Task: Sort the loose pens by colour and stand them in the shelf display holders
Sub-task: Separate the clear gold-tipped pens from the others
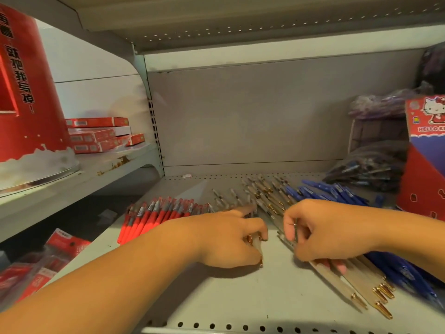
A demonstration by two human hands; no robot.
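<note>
- Your left hand (231, 237) lies knuckles-up on the shelf (240, 297). Its fingers curl round one or two of the clear pens (267, 201) with gold tips; the exact count is hidden under the fingers.
- Your right hand (320, 232) is just beside it. Thumb and forefinger pinch a clear pen, and the lower fingertips press on the clear pens that fan out toward the lower right.
- The red pens (154, 218) lie side by side in a tidy row, left of your left hand.
- The blue pens (337, 191) lie right of the clear ones and run on under your right forearm.
- All three colours lie flat on the shelf.
- A Hello Kitty box (426, 153) stands at the right edge, with a bag (368, 167) of dark pens beside it.
- Red flat boxes (101, 135) are stacked on the neighbouring shelf to the left.
</note>
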